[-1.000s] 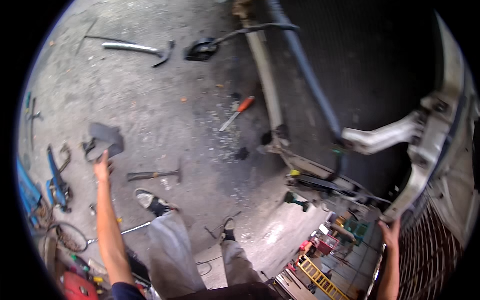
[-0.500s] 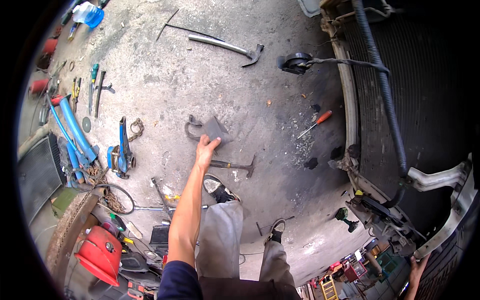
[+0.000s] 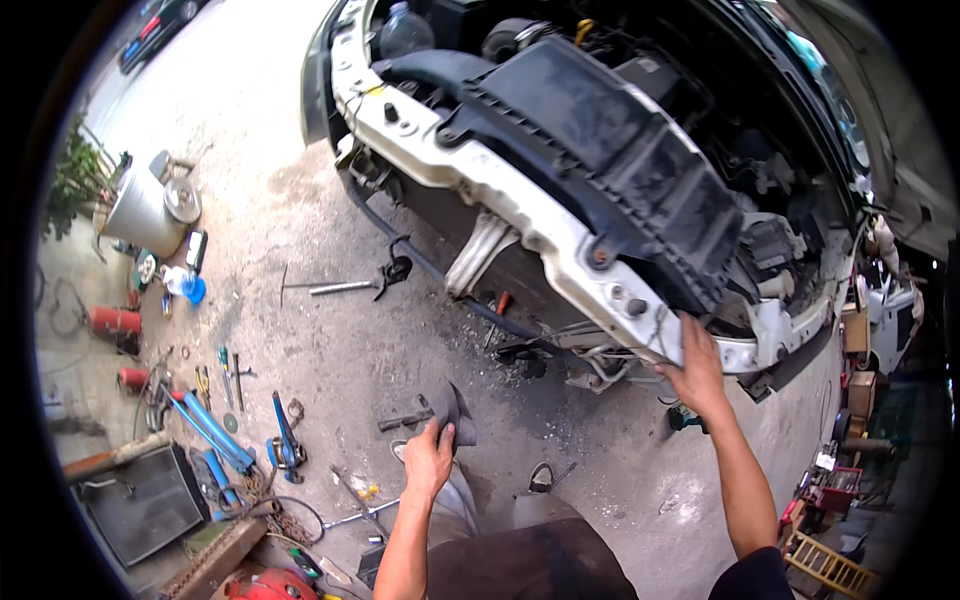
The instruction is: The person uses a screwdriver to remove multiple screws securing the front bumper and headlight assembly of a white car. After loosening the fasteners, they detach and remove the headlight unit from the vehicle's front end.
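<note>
My left hand point(image 3: 430, 455) is closed on a thin dark grey sheet point(image 3: 453, 415), which looks like sandpaper, pinched between thumb and fingers above the floor. One edge of the sheet curls up. Beyond and to the left of the sheet, a dark hammer point(image 3: 402, 420) lies on the concrete, partly hidden. My right hand point(image 3: 697, 368) rests on the white front crossmember point(image 3: 560, 255) of a car with its bonnet up, fingers stretched over the top and thumb apart at the near edge. Behind that bar is a black plastic engine cover point(image 3: 590, 110).
A claw hammer point(image 3: 345, 288) and an orange-handled screwdriver point(image 3: 502, 303) lie by the car front. Blue tools point(image 3: 285, 445), chains point(image 3: 300, 515) and a dark radiator-like panel point(image 3: 140, 505) are at the left. A white bucket point(image 3: 150, 210) stands farther back. A yellow ladder point(image 3: 830, 563) is at the lower right.
My view has lifted from the floor to the car front. My left hand still holds the grey sheet, now raised off the floor. My right hand shows farther up, on the white crossmember.
</note>
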A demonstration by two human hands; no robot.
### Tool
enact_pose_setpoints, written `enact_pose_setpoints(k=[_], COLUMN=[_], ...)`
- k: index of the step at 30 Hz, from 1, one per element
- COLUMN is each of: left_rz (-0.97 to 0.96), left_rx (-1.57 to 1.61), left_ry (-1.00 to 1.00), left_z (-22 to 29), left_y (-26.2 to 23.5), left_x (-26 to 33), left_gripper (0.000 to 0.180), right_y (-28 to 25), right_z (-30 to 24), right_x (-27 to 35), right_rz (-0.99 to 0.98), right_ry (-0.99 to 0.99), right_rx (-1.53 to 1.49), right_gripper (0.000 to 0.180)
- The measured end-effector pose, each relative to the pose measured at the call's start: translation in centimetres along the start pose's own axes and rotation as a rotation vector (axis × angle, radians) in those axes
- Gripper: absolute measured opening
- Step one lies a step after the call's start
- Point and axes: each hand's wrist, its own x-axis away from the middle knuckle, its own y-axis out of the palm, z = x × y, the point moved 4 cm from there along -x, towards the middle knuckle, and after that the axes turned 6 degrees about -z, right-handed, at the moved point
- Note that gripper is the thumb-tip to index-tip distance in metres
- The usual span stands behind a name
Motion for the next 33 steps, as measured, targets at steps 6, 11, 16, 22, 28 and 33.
enact_pose_setpoints(k=[6, 11, 16, 22, 28, 33], left_rz=[0.005, -0.711, -0.705, -0.656, -0.854, -0.428], left_rx=[-0.128, 0.456, 0.682, 1.103, 1.036, 1.200], left_ry=[0.355, 0.151, 0.204, 0.116, 0.156, -0.143], left_z=[17.7, 27.7, 34.1, 37.0, 34.8, 30.3], left_y=[-2.4, -0.2, 4.5, 10.0, 11.7, 15.1], left_x=[13.2, 23.8, 26.6, 25.0, 17.8, 5.7], left_gripper=[0.019, 0.028, 0.033, 0.045, 0.033, 0.048], right_y=[-1.6, -1.0, -3.6, -4.9, -6.5, -3.3], right_z=[-2.5, -0.1, 5.3, 7.4, 11.6, 14.6], right_x=[7.1, 18.4, 26.4, 29.1, 26.4, 21.2], right_rz=[0.218, -0.239, -0.675, -0.291, -0.339, -0.086], right_ry=[-0.111, -0.586, -0.721, -0.442, -0.027, 0.047], right_rx=[-0.256, -1.283, -1.711, -1.564, -1.371, -1.396], right_gripper=[0.074, 0.076, 0.077, 0.069, 0.038, 0.028])
